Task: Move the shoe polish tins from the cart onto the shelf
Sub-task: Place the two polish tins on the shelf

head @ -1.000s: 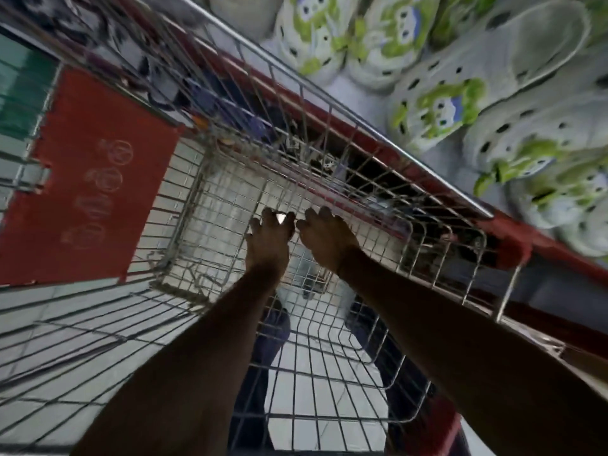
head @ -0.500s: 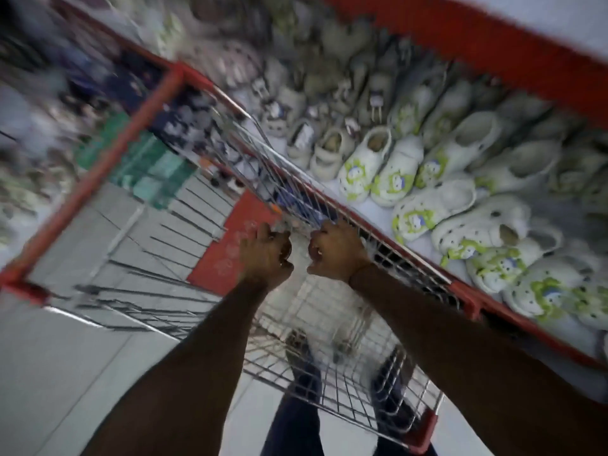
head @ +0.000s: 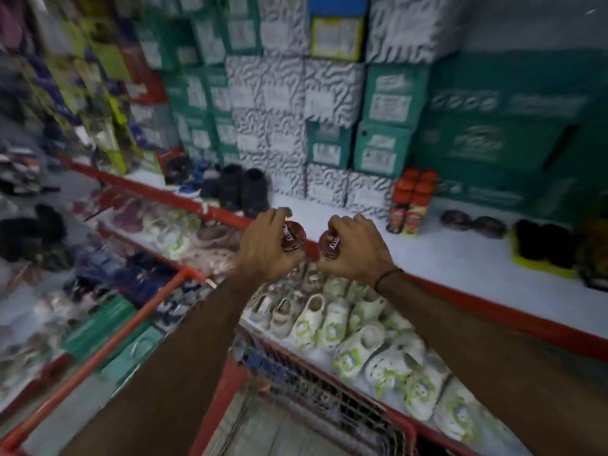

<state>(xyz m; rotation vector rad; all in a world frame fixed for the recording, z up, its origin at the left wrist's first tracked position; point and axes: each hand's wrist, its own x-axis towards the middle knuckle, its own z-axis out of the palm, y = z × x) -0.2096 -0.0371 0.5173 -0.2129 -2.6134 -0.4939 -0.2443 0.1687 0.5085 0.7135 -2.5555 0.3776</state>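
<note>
My left hand [head: 263, 246] grips a small stack of round dark-red shoe polish tins [head: 292, 236] with white lettering. My right hand [head: 357, 250] grips a similar stack of shoe polish tins [head: 330, 244]. Both hands are raised side by side in front of the red edge of the white shelf [head: 467, 258]. Two more dark tins [head: 472, 222] lie on that shelf to the right. The wire cart [head: 296, 390] with its red rim is below my forearms.
Red-capped polish bottles [head: 411, 205] stand on the shelf right of my hands. Dark shoes [head: 243, 189] sit to the left and stacked shoe boxes [head: 329, 103] line the back. White and green clogs [head: 368, 337] fill the lower shelf.
Both hands have risen out of the cart basket, each holding tins, and now hover at shelf height. The view has swung up from the cart to the shelf.
</note>
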